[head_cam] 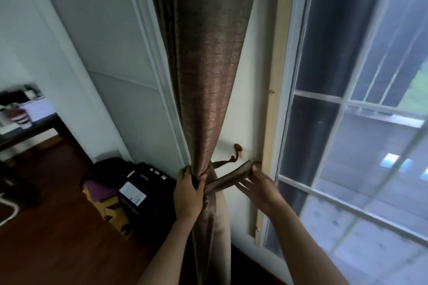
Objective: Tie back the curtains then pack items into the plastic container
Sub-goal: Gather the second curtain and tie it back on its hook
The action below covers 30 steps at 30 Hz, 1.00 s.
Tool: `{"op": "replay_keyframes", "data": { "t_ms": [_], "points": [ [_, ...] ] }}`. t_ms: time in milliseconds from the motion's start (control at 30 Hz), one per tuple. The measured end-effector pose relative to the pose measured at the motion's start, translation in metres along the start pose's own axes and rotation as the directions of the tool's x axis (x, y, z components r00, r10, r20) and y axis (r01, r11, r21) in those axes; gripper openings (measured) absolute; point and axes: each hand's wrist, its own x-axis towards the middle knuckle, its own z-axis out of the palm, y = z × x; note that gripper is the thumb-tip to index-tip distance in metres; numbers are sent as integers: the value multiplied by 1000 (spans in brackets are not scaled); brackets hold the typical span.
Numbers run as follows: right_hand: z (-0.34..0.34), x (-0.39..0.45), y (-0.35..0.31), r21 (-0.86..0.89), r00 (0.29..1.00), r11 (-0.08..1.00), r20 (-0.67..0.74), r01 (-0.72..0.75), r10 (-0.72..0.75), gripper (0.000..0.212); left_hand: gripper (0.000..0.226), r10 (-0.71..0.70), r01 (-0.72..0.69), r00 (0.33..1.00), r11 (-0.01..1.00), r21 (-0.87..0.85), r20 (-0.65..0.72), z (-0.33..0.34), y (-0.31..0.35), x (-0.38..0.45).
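At the centre bottom of the frame, the left hand (188, 194) has its fingers and thumb curled tight around the gathered neck of the brown curtain (208, 76), pinching the cloth into a narrow bunch; its forearm rises from the lower middle edge, wrist straight. Just right of it, the right hand (259, 188) grips the free end of the matching tieback band (229, 177) between the thumb on top and the fingers spread loosely beneath, palm turned leftward, forearm running in from the lower right corner. The band slants up to the right from the bunched cloth. Above its end, a small brown wall hook (236, 151) stands on the cream wall strip, apart from the band. The window (359, 122) fills the right side. A dark bag (143, 190) sits on the wooden floor (46, 238) at lower left. No plastic container can be made out.
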Motion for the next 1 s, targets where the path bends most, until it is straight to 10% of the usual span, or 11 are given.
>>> {"op": "replay_keyframes", "data": {
  "t_ms": [400,1000],
  "points": [
    [41,49,21,-474,945,874,-221,112,-241,16,35,40,-38,998,999,30,-56,6,-5,4],
    [30,72,33,-868,771,370,21,329,-637,18,37,255,-147,953,859,490,-161,34,-22,-2]
  ]
}}
